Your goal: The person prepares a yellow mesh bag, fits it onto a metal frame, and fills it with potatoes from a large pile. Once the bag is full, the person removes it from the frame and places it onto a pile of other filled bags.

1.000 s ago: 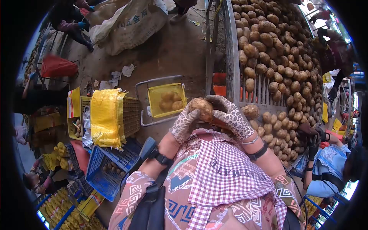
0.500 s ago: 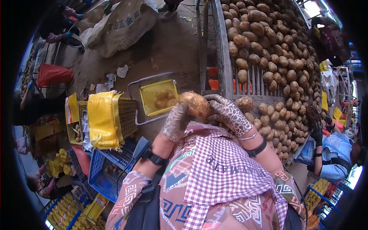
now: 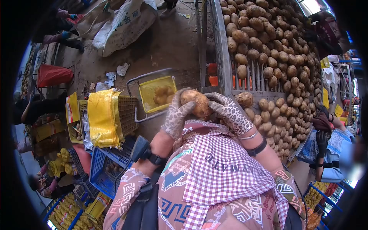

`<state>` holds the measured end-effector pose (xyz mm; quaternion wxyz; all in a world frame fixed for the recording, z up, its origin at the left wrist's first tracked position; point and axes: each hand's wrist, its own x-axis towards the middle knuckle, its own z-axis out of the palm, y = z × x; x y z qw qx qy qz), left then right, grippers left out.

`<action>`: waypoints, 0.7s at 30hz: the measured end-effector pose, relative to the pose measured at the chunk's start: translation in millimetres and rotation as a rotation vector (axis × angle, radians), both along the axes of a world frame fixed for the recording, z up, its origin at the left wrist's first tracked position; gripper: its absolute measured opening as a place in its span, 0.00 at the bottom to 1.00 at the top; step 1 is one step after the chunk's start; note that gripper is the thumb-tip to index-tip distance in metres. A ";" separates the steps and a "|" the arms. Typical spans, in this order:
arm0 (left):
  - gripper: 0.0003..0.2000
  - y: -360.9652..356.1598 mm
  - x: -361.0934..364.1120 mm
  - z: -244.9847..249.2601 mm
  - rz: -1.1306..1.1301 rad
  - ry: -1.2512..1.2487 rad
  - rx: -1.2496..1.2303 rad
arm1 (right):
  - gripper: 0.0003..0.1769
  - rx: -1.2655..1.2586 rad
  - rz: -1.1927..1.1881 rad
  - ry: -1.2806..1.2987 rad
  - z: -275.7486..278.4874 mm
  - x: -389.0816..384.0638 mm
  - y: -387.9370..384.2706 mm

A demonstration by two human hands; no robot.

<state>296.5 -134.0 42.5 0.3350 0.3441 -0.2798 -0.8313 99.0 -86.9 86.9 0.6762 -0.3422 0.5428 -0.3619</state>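
Observation:
A large brown potato [image 3: 195, 102] is held between my two hands in front of my apron. Wearing a leopard-print glove, my left hand [image 3: 178, 114] wraps round its left side, thumb across the front. My right hand [image 3: 229, 113], gloved alike, presses its fingers against the potato's right side. Beyond the left hand, a yellow mesh bag [image 3: 158, 83] with several potatoes in it hangs in a metal frame [image 3: 147, 117]. Close to my right hand, a single potato [image 3: 244, 99] lies on the edge of the sorting table [image 3: 225, 57].
Many potatoes [image 3: 281, 61] cover the slatted table to the right. On the left stand a crate draped with yellow mesh bags [image 3: 103, 117] and a blue crate [image 3: 100, 172]. A big white sack [image 3: 128, 28] lies on the floor. A co-worker's gloved hand [image 3: 322, 140] is at the right.
My left hand has shifted its hold, its thumb now across the front of the potato, which has turned. The white sack at the back has moved, and the co-worker's hands at right have shifted.

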 end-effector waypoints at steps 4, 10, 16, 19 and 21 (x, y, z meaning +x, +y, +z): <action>0.28 -2.0 4.2 4.2 0.046 0.068 0.141 | 0.27 0.052 -0.013 -0.096 4.8 4.2 2.6; 0.30 1.4 15.0 -1.0 0.052 0.195 0.160 | 0.38 0.116 -0.057 -0.423 4.0 6.4 5.9; 0.39 5.3 13.4 20.1 -0.028 -0.043 -0.057 | 0.43 -0.123 -0.020 -0.092 11.4 21.6 0.6; 0.39 4.2 16.5 17.6 -0.048 0.014 -0.077 | 0.50 -0.032 -0.061 -0.242 22.0 18.1 -0.1; 0.37 5.5 14.2 19.4 -0.043 0.011 -0.079 | 0.49 -0.040 -0.069 -0.235 23.2 17.4 1.4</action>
